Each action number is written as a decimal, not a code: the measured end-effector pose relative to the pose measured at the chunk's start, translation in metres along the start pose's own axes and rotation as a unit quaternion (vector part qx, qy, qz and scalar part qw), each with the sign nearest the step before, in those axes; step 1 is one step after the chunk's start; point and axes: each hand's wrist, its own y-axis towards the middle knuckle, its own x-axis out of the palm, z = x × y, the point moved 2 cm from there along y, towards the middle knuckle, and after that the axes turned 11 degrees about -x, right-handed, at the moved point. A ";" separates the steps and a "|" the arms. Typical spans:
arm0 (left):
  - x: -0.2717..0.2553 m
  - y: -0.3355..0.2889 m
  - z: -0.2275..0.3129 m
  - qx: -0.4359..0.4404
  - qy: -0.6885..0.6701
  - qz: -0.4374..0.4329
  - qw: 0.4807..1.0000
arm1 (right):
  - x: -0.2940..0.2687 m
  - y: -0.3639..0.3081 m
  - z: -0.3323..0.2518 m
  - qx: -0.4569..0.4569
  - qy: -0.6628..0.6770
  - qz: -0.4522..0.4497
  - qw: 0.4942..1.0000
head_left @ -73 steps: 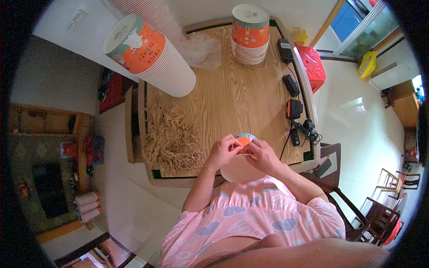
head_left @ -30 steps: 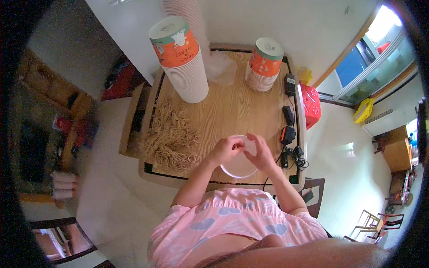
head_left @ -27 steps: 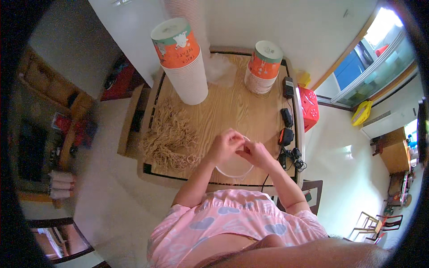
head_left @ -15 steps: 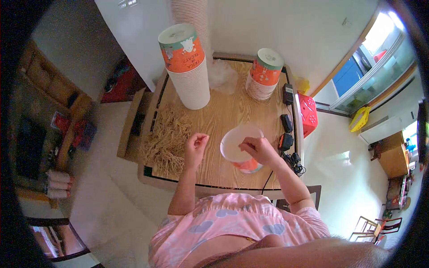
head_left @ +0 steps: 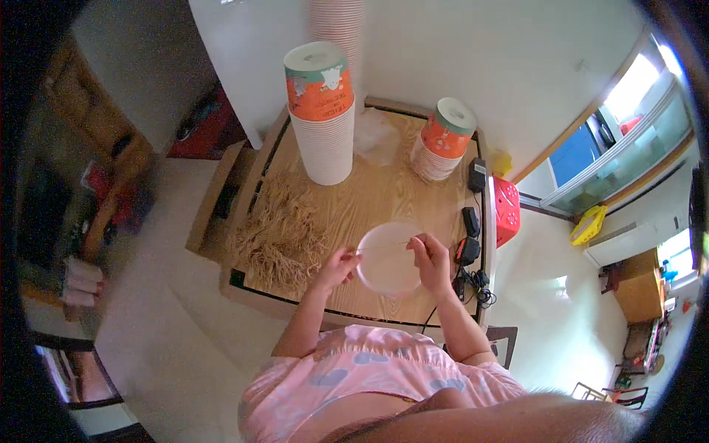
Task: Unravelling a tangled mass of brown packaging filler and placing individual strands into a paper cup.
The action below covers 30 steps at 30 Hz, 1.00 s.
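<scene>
A white paper bucket [head_left: 390,275] stands on the wooden tabletop in front of me, its open mouth facing up toward me. At its left rim is my left hand [head_left: 340,269], fingers curled and closed against the edge. My right hand [head_left: 433,264] is pinched over the right side of the mouth. From its fingertips a thin pale strand, apparently cord, seems to run into the opening; it is faint. Left of the bucket lies a loose heap of tan twisted cords [head_left: 281,240]. The bucket's outer side is hidden from this angle.
Behind the cords rises a tall stack of upturned paper buckets [head_left: 322,125], orange and green on top. A shorter stack [head_left: 444,140] stands back right. Black power adapters [head_left: 470,221] with cables line the right edge. A red plastic stool [head_left: 507,210] is beyond it.
My left hand has come down and right to the bucket's rim. The bucket has tipped so its inside faces me, and its orange side is out of sight. My right hand stays at its mouth.
</scene>
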 end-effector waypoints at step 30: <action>0.011 0.016 -0.005 0.202 0.310 0.180 0.911 | -0.056 0.002 0.104 0.156 -0.052 -0.157 0.974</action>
